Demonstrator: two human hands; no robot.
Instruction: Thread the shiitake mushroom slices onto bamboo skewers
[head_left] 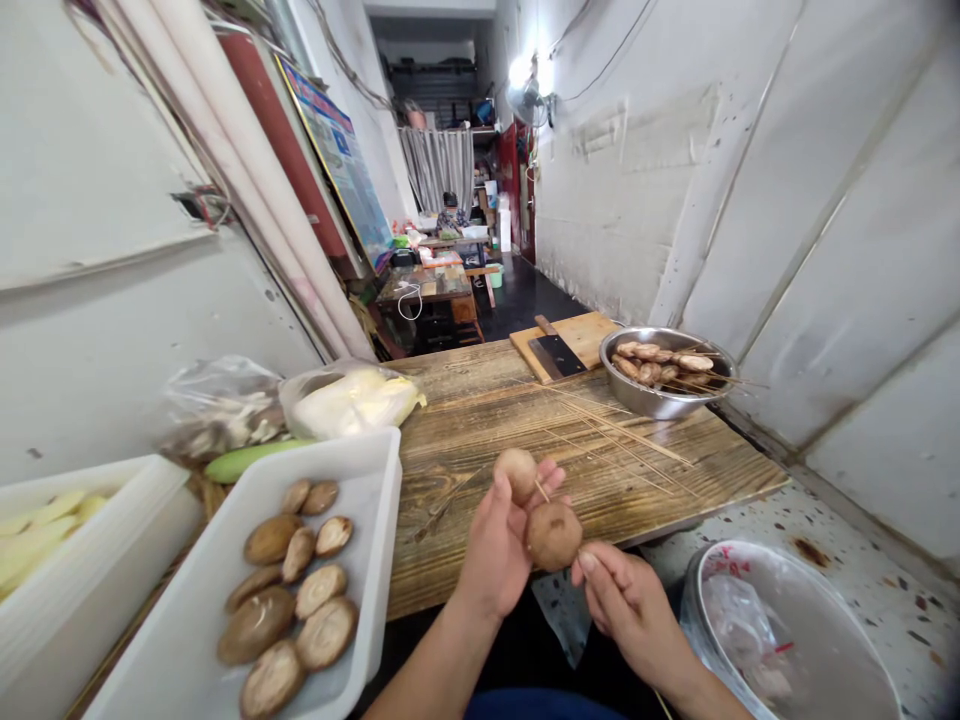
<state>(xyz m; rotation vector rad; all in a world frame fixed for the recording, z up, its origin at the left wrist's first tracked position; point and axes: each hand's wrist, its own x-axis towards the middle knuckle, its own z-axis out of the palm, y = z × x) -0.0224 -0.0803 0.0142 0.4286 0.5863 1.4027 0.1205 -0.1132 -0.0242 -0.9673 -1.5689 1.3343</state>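
Over the table's front edge, my left hand [499, 545] has its thumb and fingers around a brown mushroom cap [516, 472]. A second mushroom [553, 536] sits just below it, beside my left palm. A short piece of a thin wooden skewer [541, 490] shows between the two caps. My right hand [626, 600] is closed in a pinch right beside the lower mushroom, on the skewer, whose other end sticks out below the wrist. To the left, a white plastic tray [379, 520] holds several loose mushrooms [328, 632].
Several bare skewers [630, 432] lie on the wooden table [442, 500]. Behind them are a cleaver [556, 355] on a cutting board [592, 335] and a steel bowl [660, 402] of skewered mushrooms. Bagged vegetables [349, 400] stand left; a bucket [697, 590] stands right.
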